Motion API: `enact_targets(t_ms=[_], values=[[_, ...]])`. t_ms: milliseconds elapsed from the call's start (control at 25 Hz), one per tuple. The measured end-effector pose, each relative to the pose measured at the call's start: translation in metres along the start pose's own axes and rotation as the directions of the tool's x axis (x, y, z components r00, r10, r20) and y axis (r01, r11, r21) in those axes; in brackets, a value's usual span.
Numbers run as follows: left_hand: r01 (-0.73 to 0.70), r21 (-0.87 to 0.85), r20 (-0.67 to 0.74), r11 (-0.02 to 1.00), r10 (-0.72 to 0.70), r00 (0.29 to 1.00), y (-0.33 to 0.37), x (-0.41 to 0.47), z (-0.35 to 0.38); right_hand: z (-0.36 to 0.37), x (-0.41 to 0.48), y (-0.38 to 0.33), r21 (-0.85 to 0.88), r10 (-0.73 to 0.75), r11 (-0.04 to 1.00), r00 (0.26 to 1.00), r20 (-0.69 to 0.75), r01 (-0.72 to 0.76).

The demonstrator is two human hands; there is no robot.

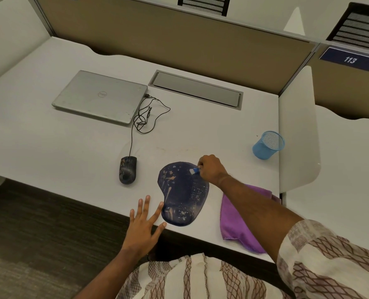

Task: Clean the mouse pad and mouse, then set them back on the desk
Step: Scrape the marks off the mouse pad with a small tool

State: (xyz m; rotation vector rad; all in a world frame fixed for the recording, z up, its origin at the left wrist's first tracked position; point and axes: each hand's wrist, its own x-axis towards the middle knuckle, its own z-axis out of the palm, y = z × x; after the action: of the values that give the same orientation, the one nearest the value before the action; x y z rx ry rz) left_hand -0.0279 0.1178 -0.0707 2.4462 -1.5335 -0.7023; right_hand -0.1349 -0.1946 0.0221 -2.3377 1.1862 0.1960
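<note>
A dark blue mouse pad (182,192) with a wrist rest lies near the desk's front edge, speckled with white crumbs and tan smudges. My right hand (211,169) is over its far right corner, fingers closed on a small blue and white brush (195,170) whose tip touches the pad. My left hand (143,223) lies flat with fingers spread on the desk edge, just left of the pad's wrist rest. A dirty black wired mouse (128,170) sits on the desk to the left of the pad, untouched.
A purple cloth (237,219) lies right of the pad, partly under my right arm. A closed silver laptop (100,96) sits at the back left with the mouse cable (143,117) coiled beside it. A blue mesh cup (267,145) stands at the right.
</note>
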Motion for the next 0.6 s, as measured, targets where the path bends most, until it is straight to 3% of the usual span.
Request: enact_targets(t_ms=[160, 240, 400, 600], values=[[-0.002, 0.006, -0.001, 1.0, 0.002, 1.0, 0.0, 0.0, 0.001, -0.013, 0.0, 0.014, 0.009, 0.036, 0.999, 0.997, -0.075, -0.035], [0.001, 0.013, 0.002, 1.0, -0.001, 1.0, 0.0, 0.0, 0.0, -0.016, -0.007, 0.01, 0.03, -0.021, 0.999, 0.996, -0.092, 0.024], [-0.006, -0.001, -0.002, 1.0, 0.006, 1.0, 0.001, -0.001, -0.002, 0.0, -0.037, 0.006, -0.12, -0.242, 0.96, 0.966, 0.089, 0.251], [-0.004, -0.001, -0.001, 1.0, 0.004, 1.0, 0.0, -0.001, -0.001, -0.007, -0.055, 0.033, -0.331, -0.31, 0.864, 0.92, 0.241, 0.378]])
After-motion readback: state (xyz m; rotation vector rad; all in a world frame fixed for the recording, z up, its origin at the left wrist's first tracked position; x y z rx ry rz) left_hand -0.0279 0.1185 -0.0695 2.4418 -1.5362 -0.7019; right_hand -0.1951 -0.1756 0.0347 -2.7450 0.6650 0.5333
